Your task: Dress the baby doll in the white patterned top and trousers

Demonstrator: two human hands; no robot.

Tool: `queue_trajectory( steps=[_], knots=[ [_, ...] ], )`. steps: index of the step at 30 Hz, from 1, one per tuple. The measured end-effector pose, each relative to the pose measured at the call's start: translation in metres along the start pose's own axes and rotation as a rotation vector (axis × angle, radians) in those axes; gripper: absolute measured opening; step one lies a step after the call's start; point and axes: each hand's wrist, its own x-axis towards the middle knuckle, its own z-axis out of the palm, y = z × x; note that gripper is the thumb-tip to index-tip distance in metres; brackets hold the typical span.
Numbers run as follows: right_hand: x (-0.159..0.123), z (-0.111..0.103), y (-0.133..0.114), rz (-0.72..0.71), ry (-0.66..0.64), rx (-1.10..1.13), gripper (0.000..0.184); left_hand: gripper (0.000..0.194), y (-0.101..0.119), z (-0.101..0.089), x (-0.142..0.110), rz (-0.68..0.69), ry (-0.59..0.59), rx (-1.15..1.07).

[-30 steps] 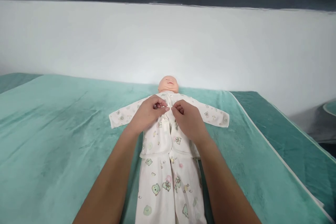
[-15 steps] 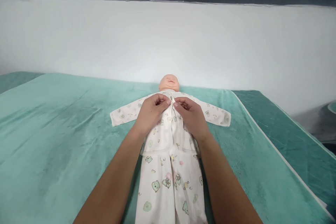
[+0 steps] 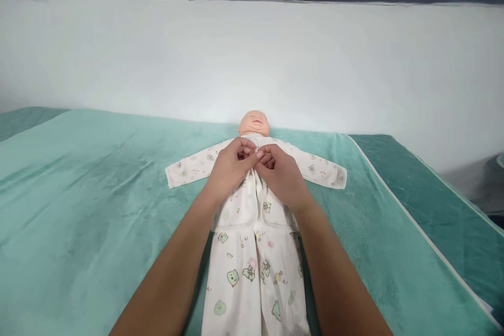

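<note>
A baby doll [image 3: 254,124] lies on its back, dressed in a white printed jacket [image 3: 240,210] and matching trousers [image 3: 234,278]. Both sleeves stretch out sideways. At the upper chest, my left hand [image 3: 232,165] pinches the jacket's front edge between thumb and fingers. My right hand [image 3: 281,170] grips the opposite front edge, its fingertips touching those of the left. The cloth gathers into folds below the fingers. Whatever small fastening lies between the fingertips is hidden.
A light green sheet [image 3: 98,194] covers the bed, with a darker green strip [image 3: 433,210] beyond its white edging on the right. Behind the doll's head rises a white wall [image 3: 252,58]. A partly seen object [image 3: 498,168] stands at the far right.
My fingertips have come together over the jacket front, the right hand shifting slightly left. The front edges are now drawn together and more bunched. The doll stays in place.
</note>
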Motion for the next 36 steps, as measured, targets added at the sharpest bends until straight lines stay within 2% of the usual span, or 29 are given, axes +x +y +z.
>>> queue_trajectory(
  steps=[5, 12, 14, 18, 20, 23, 26, 30, 33, 36],
  knots=[
    [-0.002, 0.001, -0.006, -0.009, -0.01, -0.139, 0.01, 0.021, -0.002, -0.001, 0.001, -0.015, -0.018, -0.084],
    [-0.002, -0.001, -0.004, 0.005, -0.038, -0.042, 0.03, 0.03, -0.004, -0.009, 0.003, -0.074, -0.082, -0.352],
    [-0.003, -0.004, -0.004, 0.01, -0.063, -0.063, 0.037, 0.028, -0.003, -0.012, 0.004, -0.079, -0.085, -0.302],
    [-0.012, -0.017, -0.015, 0.033, -0.141, -0.181, 0.054, 0.023, 0.001, -0.019, 0.003, -0.03, -0.119, -0.066],
    [-0.022, -0.022, -0.027, 0.054, -0.165, -0.297, 0.046, 0.02, 0.003, -0.022, 0.001, 0.008, -0.161, 0.054],
    [-0.035, -0.024, -0.044, 0.087, -0.203, -0.525, 0.015, 0.016, 0.007, -0.028, -0.002, 0.054, -0.2, 0.178],
    [-0.041, -0.022, -0.052, 0.101, -0.259, -0.631, 0.026, 0.016, 0.012, -0.035, -0.006, 0.022, -0.258, 0.223],
    [-0.033, -0.028, -0.044, 0.127, -0.341, -0.444, 0.036, 0.023, 0.017, -0.044, -0.009, -0.058, -0.381, 0.266],
    [-0.025, -0.035, -0.032, 0.191, -0.391, -0.127, 0.031, 0.024, 0.016, -0.047, -0.008, -0.011, -0.453, 0.283],
    [-0.02, -0.036, -0.022, 0.2, -0.42, 0.15, 0.029, 0.02, 0.013, -0.044, -0.005, 0.057, -0.454, 0.321]
  ],
)
